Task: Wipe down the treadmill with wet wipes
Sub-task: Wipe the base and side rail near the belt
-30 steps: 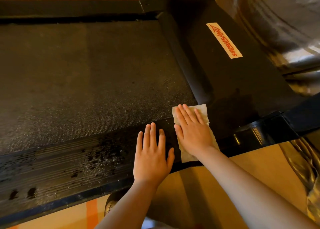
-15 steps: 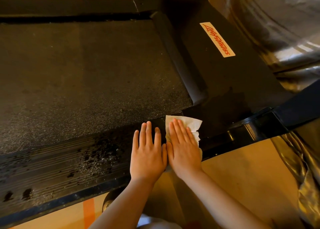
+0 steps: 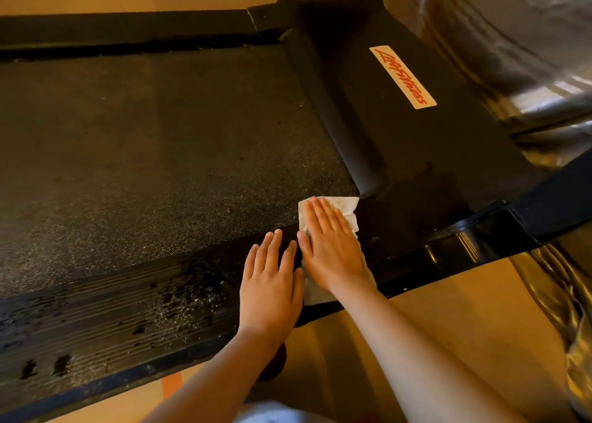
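Black treadmill (image 3: 160,153) on tan floor (image 3: 448,320), wet side rail (image 3: 128,320), white wipe (image 3: 342,209) pressed under flat right hand (image 3: 330,246), left hand (image 3: 270,289) flat beside, holding nothing

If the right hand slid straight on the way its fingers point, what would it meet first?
The right hand, flat on the wipe, would slide onto the textured belt; the raised ridge probably lies just to its right.

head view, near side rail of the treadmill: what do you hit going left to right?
two dark blotches → droplet patch → left hand, lying flat → right hand flat on the wet wipe → glossy black corner piece → crinkled shiny sheet
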A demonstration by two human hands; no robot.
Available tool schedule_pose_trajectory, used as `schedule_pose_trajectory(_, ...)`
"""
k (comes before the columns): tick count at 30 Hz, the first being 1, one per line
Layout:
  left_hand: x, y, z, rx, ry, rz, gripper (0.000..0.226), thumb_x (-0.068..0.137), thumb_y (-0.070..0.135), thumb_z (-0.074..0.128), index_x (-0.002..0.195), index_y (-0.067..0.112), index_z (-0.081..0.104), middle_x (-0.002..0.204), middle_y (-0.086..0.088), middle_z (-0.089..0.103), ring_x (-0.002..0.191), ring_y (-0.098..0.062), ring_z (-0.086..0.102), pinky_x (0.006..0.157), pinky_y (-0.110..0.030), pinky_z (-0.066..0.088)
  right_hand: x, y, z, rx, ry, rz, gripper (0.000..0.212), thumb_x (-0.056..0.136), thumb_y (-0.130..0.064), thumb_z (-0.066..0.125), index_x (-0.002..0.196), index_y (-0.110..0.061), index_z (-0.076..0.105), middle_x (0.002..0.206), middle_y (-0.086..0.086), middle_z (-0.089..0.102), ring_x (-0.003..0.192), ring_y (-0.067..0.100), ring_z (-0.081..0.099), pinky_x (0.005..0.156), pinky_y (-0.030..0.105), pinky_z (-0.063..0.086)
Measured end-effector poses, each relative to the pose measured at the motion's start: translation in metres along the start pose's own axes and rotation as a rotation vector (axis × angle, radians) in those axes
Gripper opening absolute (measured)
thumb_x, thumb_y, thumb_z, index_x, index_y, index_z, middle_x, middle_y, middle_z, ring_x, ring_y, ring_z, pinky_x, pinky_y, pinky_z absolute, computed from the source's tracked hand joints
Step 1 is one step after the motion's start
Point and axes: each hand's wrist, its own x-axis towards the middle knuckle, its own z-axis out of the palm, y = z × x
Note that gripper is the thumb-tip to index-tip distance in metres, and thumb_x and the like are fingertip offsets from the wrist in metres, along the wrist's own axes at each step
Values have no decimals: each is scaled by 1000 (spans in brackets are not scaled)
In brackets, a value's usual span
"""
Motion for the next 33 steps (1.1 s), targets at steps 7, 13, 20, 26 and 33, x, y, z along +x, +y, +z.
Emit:
schedule_pose_trajectory(7, -18, -36, -19, 114, -59, 74, 53, 98, 37, 31, 136, 9, 54, 145, -10, 50, 139, -25, 40, 116, -44, 20, 1, 1, -4, -9, -54, -77, 74, 90, -45, -8, 154, -17, 18, 162, 2, 15, 150, 16, 7, 122, 39, 2)
schedule_pose_trajectory(13, -22, -36, -18, 156, -52, 24, 54, 99, 37, 30, 134, 5, 56, 145, -14, 49, 139, -28, 40, 117, -44, 19, -42, -33, 2, 26, -62, -133, 64, 97, -45, -1, 153, -16, 7, 161, 4, 1, 149, 19, -2, 122, 43, 2)
schedule_pose_trajectory(20, -24, -36, -17, 138, -60, 12, 54, 98, 37, 30, 135, 7, 55, 146, -12, 48, 139, -27, 41, 116, -43, 24, -49, -28, 6, 49, -37, -217, 69, 97, -47, -15, 153, -17, 12, 162, 2, 10, 150, 16, 3, 122, 41, 7)
schedule_pose_trajectory(26, -25, -34, -18, 126, -76, 1, 55, 97, 40, 30, 137, 9, 52, 148, -11, 45, 140, -26, 38, 115, -43, 26, -54, -1, 4, 74, 17, -198, 67, 98, -48, -11, 153, -21, 16, 161, -2, 13, 149, 13, 4, 121, 40, 8)
schedule_pose_trajectory(33, -25, -34, -17, 155, -70, 20, 53, 97, 37, 31, 136, 9, 53, 147, -12, 46, 140, -27, 39, 118, -45, 20, -66, 17, 16, 172, 245, -186, 55, 104, -41, 20, 143, -13, 46, 150, 6, 42, 143, 19, 32, 117, 41, 27)
